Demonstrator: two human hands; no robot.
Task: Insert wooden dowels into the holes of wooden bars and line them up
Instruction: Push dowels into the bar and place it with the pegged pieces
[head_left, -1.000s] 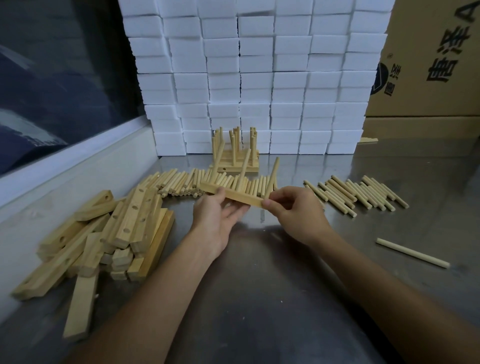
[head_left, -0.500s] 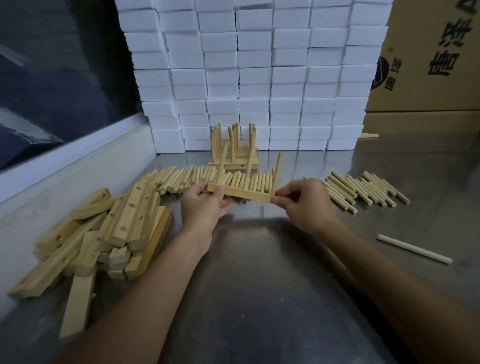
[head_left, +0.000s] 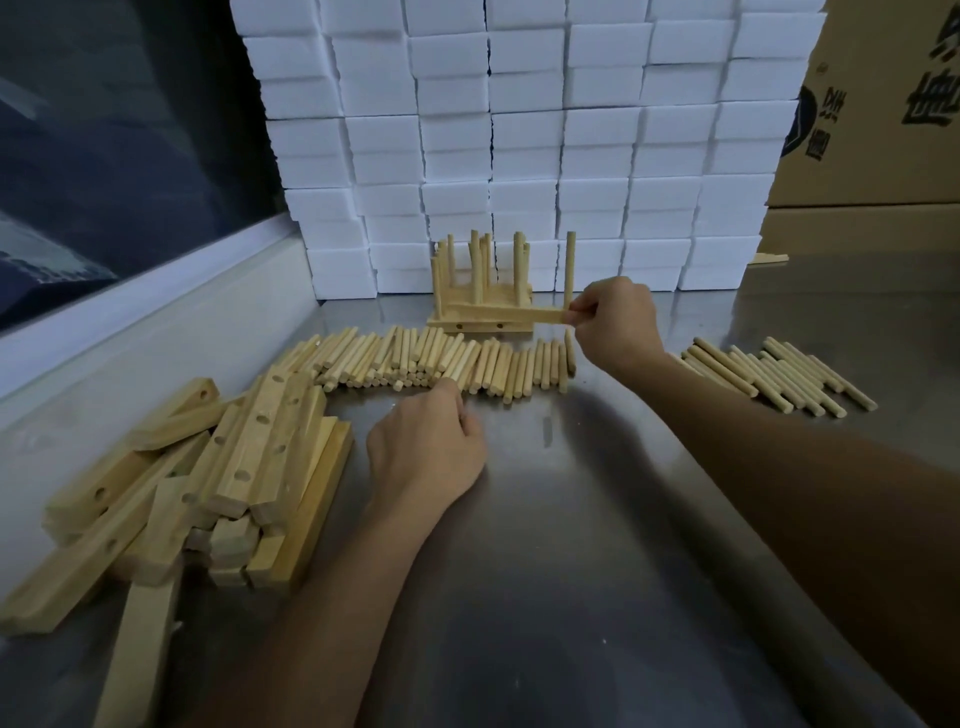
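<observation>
My right hand (head_left: 615, 322) pinches the right end of a wooden bar with upright dowels (head_left: 511, 312) and holds it over the finished bars (head_left: 480, 326) lined up at the back. My left hand (head_left: 426, 447) rests curled on the table, its fingertips at the front edge of a long row of loose dowels (head_left: 441, 361); I cannot tell whether it grips one. A heap of drilled wooden bars (head_left: 208, 478) lies at the left. A second group of dowels (head_left: 779, 374) lies at the right.
The steel table (head_left: 571, 571) is bounded on the left by a white ledge (head_left: 130, 343). A wall of white foam blocks (head_left: 519, 156) stands at the back. Cardboard boxes (head_left: 883, 130) sit at the back right.
My left hand let go of the bar and dropped to the loose dowels. My right hand carried the bar with its dowels back and to the right, over the finished bars.
</observation>
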